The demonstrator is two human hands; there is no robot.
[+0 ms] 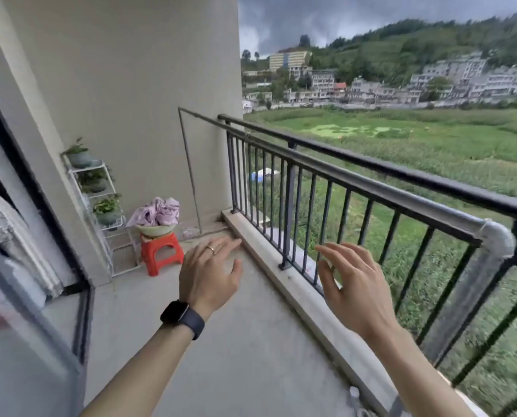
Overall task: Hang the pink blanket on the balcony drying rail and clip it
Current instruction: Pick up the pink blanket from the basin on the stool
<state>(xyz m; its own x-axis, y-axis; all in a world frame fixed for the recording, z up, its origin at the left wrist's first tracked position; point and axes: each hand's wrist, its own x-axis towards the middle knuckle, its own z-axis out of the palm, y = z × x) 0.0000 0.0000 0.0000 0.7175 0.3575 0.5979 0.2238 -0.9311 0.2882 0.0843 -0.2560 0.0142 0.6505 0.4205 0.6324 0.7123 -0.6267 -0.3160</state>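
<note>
The task is at its very start, by my reading: the crumpled pink blanket [156, 212] lies heaped in a pale round basin [155, 230] on a small red plastic stool [161, 252], untouched, by the far wall. Both hands are empty. The left hand [209, 270], with a ring and a dark wristwatch [182, 319], is spread wide; the right hand [352, 284] is loosely splayed. The blanket sits at about eleven o'clock from the left hand, well apart. Next comes walking over and gathering it, then carrying it to the thin grey drying rail [203, 117] beside the black metal balustrade [371, 167]. No clips are visible.
</note>
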